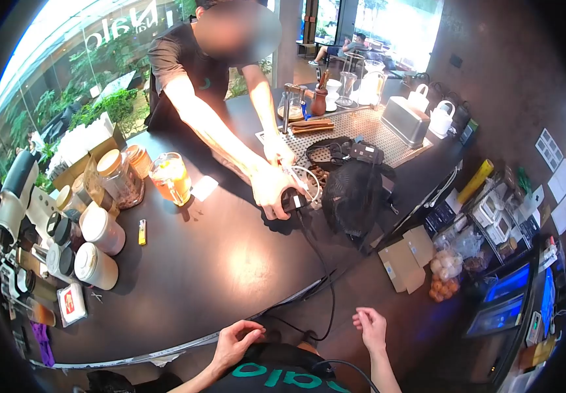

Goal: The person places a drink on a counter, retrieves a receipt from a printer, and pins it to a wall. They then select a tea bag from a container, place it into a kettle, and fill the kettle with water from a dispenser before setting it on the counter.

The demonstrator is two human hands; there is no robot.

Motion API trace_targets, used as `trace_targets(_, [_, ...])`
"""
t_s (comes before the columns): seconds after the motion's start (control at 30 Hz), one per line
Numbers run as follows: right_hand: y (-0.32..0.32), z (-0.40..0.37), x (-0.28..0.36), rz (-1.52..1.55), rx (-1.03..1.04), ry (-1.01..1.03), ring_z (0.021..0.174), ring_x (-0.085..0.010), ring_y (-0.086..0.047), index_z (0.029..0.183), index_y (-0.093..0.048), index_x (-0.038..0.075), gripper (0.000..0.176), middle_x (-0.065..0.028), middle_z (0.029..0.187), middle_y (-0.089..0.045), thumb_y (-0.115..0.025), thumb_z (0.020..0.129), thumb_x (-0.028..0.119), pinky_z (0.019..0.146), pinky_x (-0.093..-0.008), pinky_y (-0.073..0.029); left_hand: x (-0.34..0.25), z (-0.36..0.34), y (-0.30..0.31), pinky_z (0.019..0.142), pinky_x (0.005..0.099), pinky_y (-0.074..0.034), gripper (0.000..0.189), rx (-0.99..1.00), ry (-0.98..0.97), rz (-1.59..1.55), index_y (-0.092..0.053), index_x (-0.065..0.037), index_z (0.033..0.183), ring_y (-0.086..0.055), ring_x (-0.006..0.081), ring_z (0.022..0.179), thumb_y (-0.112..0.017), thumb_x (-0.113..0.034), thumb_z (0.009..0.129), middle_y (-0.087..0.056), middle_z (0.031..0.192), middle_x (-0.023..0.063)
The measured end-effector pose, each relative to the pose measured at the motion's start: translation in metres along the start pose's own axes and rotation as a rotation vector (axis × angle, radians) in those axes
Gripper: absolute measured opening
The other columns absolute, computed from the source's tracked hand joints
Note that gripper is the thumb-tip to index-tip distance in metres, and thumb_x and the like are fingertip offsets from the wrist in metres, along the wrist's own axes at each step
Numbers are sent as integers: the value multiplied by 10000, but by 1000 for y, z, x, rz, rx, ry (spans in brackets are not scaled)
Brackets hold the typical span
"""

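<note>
My left hand (236,343) hovers by the front edge of the dark counter (198,281), fingers loosely curved, thumb apart from them, holding nothing. Off to the right, over the floor, my right hand (371,327) is raised with its fingers half bent and nothing in them. A black cable (327,275) hangs over the counter edge between my hands. Across the counter, a co-worker's hands (271,187) grip a small dark object with a pale looped cable (315,180); its kind is mostly hidden. Beside them sits a black mesh bag (355,200).
Jars and white tubs (96,265) crowd the counter's left, near a glass jug of orange drink (171,178) and a yellow lighter (142,232). A perforated metal tray (368,131) carries a grey box (405,121). A cardboard box (397,272) and bagged produce stand right.
</note>
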State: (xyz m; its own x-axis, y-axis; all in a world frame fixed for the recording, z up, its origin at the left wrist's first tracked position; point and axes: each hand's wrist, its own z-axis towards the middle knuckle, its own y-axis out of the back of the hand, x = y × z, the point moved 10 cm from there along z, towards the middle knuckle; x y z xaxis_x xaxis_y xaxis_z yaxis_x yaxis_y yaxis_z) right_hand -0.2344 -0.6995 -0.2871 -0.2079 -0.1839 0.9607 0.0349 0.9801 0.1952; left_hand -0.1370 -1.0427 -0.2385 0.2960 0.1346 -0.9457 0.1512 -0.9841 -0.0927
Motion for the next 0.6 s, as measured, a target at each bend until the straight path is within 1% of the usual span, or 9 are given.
trace_targets(0.03, [-10,11,22,17,26,36,666,-95,-606,991,-647,4,178,-66,798,-667,-557,923,141,592,-220,-487,0,0,5,767,306,-547,157,-38,-2,-32,-599,53,1007,-654,172,848,-586,-62,901,-668,952,129])
trace_targets(0.07, [-18,19,37,34,55,70,665,-95,-606,991,-647,2,178,-65,797,-666,-558,923,139,596,-219,-487,-1,-1,9,766,295,-544,155,-78,-2,-46,-603,51,1008,-653,166,845,-588,-60,901,-670,946,122])
trace_targets(0.13, [-29,34,47,58,78,63,665,-94,-606,978,-649,-6,179,-64,792,-665,-561,922,140,599,-218,-487,-3,-4,18,766,272,-537,153,-164,-2,-76,-609,47,1010,-652,155,840,-592,-58,899,-673,935,109])
trace_targets(0.27, [-39,56,56,68,119,51,661,-90,-604,954,-652,-15,181,-63,784,-663,-562,921,139,600,-216,-486,3,-8,18,751,279,-542,153,-270,17,-115,-608,41,1012,-656,168,833,-590,-65,903,-672,937,112])
trace_targets(0.37, [-39,69,67,90,129,73,636,-88,-600,917,-658,-20,185,-57,756,-660,-560,922,137,588,-212,-485,1,-2,2,747,283,-546,158,-272,20,-120,-605,43,1017,-657,173,834,-585,-70,909,-669,942,114])
trace_targets(0.47, [-41,79,48,47,234,11,624,-86,-604,898,-669,-13,201,-54,740,-667,-603,899,176,582,-222,-489,-7,5,-21,744,284,-548,161,-262,49,-134,-603,46,1021,-659,178,837,-577,-72,915,-668,944,114])
trace_targets(0.53, [-52,76,29,-145,404,-66,622,-85,-612,887,-681,-3,247,-51,731,-673,-664,855,242,581,-236,-490,-9,8,-32,748,292,-550,166,-257,68,-150,-597,51,1026,-660,191,843,-570,-74,919,-664,955,123])
trace_targets(0.57, [-58,72,21,-194,465,-68,626,-88,-620,947,-678,10,318,-50,766,-680,-705,815,299,582,-245,-486,-7,11,-37,753,300,-553,169,-251,73,-153,-592,53,1028,-661,199,846,-569,-75,919,-661,965,134])
trace_targets(0.6, [-66,68,11,-280,513,-14,625,-89,-618,983,-665,14,350,-39,777,-670,-715,806,312,585,-245,-486,-4,14,-41,757,308,-555,173,-245,77,-158,-587,56,1030,-662,208,848,-567,-76,920,-658,974,145])
